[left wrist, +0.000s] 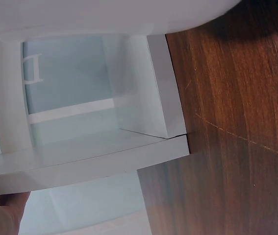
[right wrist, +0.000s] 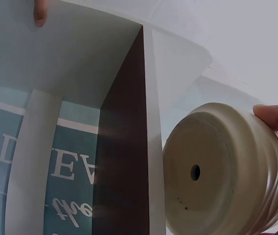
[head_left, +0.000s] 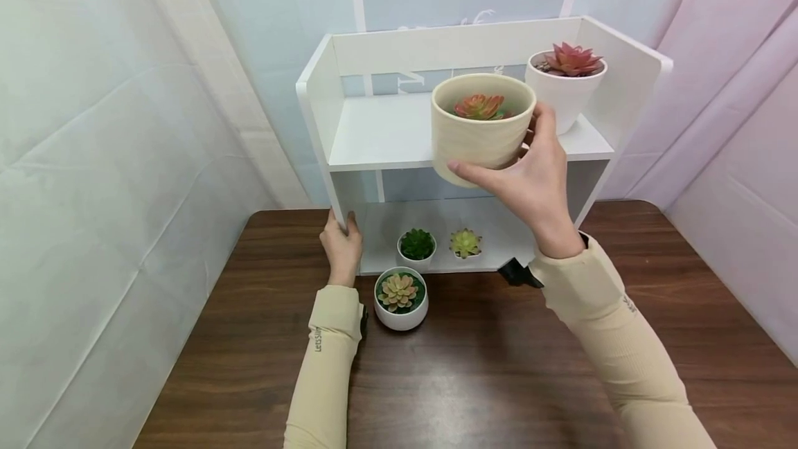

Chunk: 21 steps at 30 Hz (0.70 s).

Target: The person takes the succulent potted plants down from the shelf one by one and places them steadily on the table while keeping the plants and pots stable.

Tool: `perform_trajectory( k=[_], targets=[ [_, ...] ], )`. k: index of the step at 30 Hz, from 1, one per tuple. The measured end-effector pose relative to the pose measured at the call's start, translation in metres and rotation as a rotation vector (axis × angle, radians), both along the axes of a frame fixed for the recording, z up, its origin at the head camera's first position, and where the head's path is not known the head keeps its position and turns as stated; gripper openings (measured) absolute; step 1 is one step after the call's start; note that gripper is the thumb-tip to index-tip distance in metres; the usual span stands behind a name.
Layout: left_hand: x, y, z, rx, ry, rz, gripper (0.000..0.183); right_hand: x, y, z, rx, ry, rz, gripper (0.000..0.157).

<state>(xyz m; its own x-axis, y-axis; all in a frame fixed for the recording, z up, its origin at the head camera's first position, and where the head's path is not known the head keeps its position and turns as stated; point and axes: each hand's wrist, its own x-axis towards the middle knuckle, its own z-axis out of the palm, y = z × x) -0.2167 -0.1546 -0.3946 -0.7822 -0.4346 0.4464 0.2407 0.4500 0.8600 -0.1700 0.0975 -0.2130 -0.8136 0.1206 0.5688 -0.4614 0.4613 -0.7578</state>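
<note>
Before upper shelf (head_left: 383,130), cream pot (head_left: 472,144) with orange succulent (head_left: 479,107), clamped in right grip (head_left: 537,186); left grip (head_left: 343,249) clamped on side panel (left wrist: 85,171).

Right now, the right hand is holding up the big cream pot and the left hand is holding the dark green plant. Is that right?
Not quite: the left hand grips the side of the white shelf, not the dark green plant. The head view shows it. The right hand is indeed holding up the big cream pot.

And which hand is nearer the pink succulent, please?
The right hand, just in front of the pink succulent; the left hand is lower, at the shelf's left side.
</note>
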Motion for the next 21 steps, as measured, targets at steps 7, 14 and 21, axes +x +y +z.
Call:
perform_trajectory(
  k=[7, 14, 21],
  targets=[
    [0.0, -0.001, 0.0, -0.012, 0.002, 0.009, 0.031, 0.011, 0.001, -0.003, 0.014, 0.011, -0.006, 0.095],
    [0.0, 0.0, 0.002, -0.012, -0.001, 0.0, 0.031, 0.024, 0.003, -0.011, 0.036, 0.024, -0.016, 0.096],
    [0.0, 0.0, 0.002, -0.01, -0.005, 0.002, 0.031, 0.031, 0.005, -0.022, 0.059, 0.031, -0.011, 0.1]
  ],
)
